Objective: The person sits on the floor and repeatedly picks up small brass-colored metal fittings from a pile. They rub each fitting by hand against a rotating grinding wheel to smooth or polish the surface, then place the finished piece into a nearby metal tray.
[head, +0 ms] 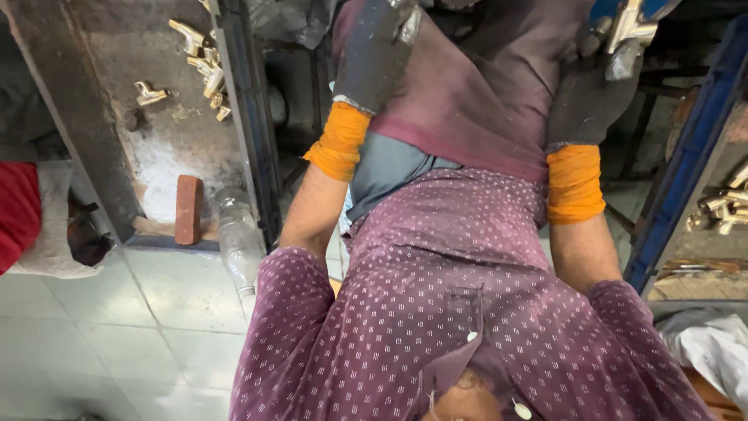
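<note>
My left hand [372,54] wears a dark glove with an orange cuff and is raised over my lap at the top of the view. A bit of shiny metal [407,23] shows at its edge, but its fingers are cut off by the frame. My right hand [590,97], gloved the same way, grips a shiny silver metal part [627,35] at the top right. My maroon dotted shirt [452,296] fills the lower middle.
Several brass tap parts [204,66] lie on a dusty grey tray at the left, and more brass parts [725,209] lie at the right behind a blue frame [686,164]. A brick [188,209] and a plastic bottle [238,243] sit by the tiled floor. A white bag [713,351] lies at the lower right.
</note>
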